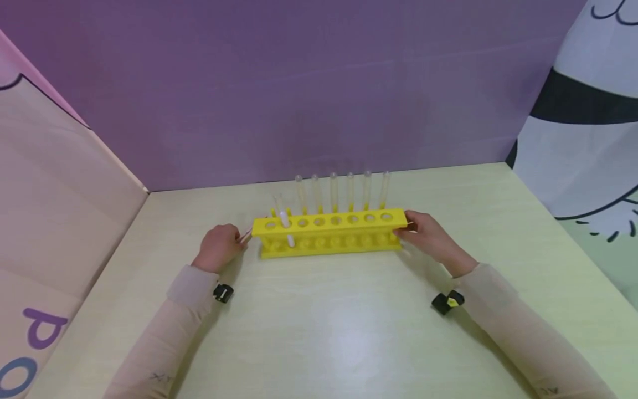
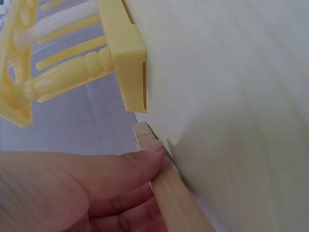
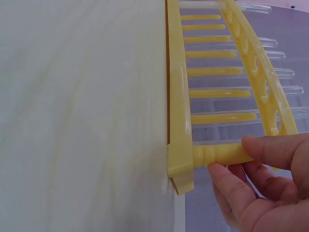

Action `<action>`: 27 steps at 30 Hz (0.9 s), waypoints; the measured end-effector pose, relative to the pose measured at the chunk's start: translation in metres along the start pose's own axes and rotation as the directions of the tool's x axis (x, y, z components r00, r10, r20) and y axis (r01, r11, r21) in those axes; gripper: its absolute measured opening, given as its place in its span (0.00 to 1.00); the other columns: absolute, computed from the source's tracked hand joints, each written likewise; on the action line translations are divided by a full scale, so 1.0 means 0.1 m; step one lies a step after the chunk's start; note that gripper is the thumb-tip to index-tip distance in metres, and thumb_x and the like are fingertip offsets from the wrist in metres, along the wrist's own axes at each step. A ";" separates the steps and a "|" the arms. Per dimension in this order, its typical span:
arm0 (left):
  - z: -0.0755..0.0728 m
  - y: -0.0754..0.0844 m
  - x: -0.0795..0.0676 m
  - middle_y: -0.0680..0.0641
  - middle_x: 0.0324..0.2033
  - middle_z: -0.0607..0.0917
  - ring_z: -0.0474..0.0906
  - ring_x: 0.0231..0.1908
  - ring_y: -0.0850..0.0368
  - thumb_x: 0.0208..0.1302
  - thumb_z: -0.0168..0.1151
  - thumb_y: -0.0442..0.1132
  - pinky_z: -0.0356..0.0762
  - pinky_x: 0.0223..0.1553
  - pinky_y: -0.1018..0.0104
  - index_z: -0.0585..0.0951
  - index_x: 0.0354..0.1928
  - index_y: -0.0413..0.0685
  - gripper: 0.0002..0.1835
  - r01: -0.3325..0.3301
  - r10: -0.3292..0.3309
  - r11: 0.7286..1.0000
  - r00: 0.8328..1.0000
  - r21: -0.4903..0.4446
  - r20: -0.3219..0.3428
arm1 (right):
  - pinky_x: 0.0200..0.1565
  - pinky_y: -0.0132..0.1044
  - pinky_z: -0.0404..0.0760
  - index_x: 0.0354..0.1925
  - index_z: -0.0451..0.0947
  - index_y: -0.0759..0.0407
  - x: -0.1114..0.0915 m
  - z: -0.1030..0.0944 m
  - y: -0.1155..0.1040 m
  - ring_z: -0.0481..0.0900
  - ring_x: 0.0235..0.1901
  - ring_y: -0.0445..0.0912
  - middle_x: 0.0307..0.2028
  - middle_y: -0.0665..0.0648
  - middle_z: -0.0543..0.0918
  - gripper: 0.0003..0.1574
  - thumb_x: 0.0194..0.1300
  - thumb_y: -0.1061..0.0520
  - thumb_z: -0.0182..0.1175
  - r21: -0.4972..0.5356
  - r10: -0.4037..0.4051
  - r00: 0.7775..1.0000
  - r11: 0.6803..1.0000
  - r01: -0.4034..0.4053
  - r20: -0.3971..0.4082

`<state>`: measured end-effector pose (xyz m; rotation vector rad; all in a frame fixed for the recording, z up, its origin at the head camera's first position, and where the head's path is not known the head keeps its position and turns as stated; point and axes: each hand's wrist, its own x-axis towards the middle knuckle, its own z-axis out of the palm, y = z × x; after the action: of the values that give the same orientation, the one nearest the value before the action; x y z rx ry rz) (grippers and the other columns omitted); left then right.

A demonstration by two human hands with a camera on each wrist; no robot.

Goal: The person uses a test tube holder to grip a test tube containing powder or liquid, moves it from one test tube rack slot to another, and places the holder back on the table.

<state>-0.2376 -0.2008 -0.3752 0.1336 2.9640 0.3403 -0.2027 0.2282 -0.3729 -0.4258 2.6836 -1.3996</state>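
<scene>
A yellow test tube rack (image 1: 329, 221) stands on the table. My right hand (image 1: 423, 235) is at its right end; in the right wrist view its thumb and fingers pinch the rack's round end post (image 3: 224, 153). My left hand (image 1: 219, 246), beside the left end, pinches a slim wooden test tube clamp (image 2: 169, 188) between thumb and fingers. The clamp's tip points toward the rack's foot, apart from it in the left wrist view. A test tube with white contents (image 1: 285, 218) sits in the second hole from the left. Several clear test tubes (image 1: 334, 191) stand upside down on the back pegs.
The pale tabletop (image 1: 329, 321) stretches in front of the rack and to both sides. A purple wall (image 1: 319, 94) rises behind the table's back edge. Printed panels flank it at left (image 1: 50, 194) and right (image 1: 588, 155).
</scene>
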 end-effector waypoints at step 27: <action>-0.03 0.01 -0.01 0.41 0.28 0.82 0.73 0.27 0.51 0.60 0.64 0.41 0.71 0.29 0.60 0.80 0.38 0.32 0.15 0.014 -0.014 1.000 1.000 0.011 0.001 | 0.49 0.34 0.77 0.57 0.67 0.73 0.02 0.00 -0.01 0.73 0.52 0.60 0.54 0.70 0.74 0.22 0.67 0.65 0.54 0.011 -0.001 1.000 1.000 0.001 0.006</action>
<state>-0.2367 -0.2004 -0.3723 0.1150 2.9648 0.3216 -0.2043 0.2269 -0.3721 -0.4298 2.6700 -1.4112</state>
